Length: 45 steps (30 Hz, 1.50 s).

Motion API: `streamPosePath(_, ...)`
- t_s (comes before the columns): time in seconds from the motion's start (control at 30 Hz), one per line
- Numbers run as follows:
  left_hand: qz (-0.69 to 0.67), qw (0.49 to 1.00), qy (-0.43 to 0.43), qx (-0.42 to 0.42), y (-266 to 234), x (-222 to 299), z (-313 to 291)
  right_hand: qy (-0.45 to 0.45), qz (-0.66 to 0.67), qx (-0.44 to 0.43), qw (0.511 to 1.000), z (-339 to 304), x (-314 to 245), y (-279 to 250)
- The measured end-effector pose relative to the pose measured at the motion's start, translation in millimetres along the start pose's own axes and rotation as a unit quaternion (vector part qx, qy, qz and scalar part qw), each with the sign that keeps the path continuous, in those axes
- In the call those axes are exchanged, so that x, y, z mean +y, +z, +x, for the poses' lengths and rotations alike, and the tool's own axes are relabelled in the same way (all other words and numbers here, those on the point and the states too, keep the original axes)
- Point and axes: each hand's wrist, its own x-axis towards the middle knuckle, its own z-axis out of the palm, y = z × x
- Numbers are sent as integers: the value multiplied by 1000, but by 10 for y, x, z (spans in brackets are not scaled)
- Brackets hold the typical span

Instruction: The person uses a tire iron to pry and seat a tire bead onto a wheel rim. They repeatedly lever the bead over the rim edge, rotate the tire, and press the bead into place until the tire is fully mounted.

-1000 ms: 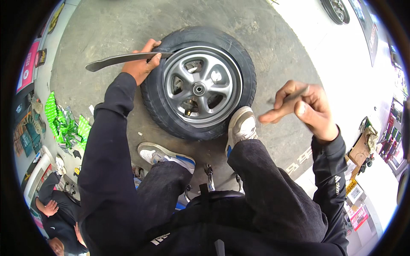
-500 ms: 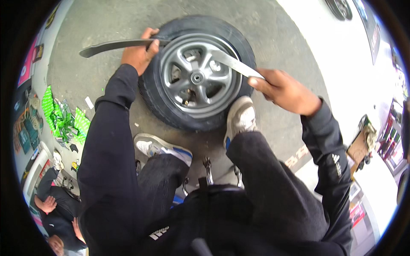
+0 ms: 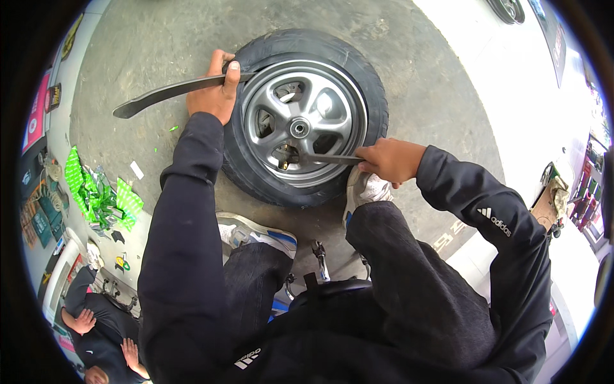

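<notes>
A black tyre [image 3: 252, 174] lies flat on the floor in front of me with a grey five-spoke wheel [image 3: 334, 123] inside it. My left hand [image 3: 214, 96] is closed round a long curved tyre lever [image 3: 160, 94] at the tyre's upper left. One end of this lever meets the gap between tyre and wheel rim; the other sticks out to the left. My right hand [image 3: 394, 160], at the lower right of the tyre, grips a second tyre lever [image 3: 332, 159]. It lies across the lower right of the wheel, its tip over the spokes near the hub.
My shoes [image 3: 256, 233] stand close against the near side of the tyre. Crumpled green wrapping [image 3: 96, 195] litters the floor at left. A seated person [image 3: 105, 326] is at the lower left. Another wheel [image 3: 508, 9] rests at the far right, and a cardboard box [image 3: 545, 210] below it.
My right hand has come down and inward, swinging its lever from the wheel's upper right to its lower right. My left hand still grips its lever, which slants more now.
</notes>
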Motion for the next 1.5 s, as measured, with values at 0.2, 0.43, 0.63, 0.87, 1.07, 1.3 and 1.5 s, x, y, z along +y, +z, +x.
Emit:
streamPosePath(0.2,-14,1000,9,5,39,-55,46,-101,-189,116,970,258,-152,61)
streamPosePath(0.43,-56,997,49,22,86,-116,64,-127,-255,139,949,731,-446,-9)
streamPosePath(0.63,-49,997,58,34,90,-60,55,-130,-269,113,948,928,-779,92)
streamPosePath(0.87,-28,997,68,28,95,-120,62,-42,-42,-248,967,910,-735,-575)
streamPosePath(1.07,-45,993,93,62,175,-127,111,71,69,-416,904,1191,-622,-905)
streamPosePath(1.3,-22,995,70,62,112,-124,26,198,317,-531,760,1284,-365,-811)
streamPosePath(1.5,-25,998,52,36,110,-139,8,196,418,-459,759,765,-657,-671)
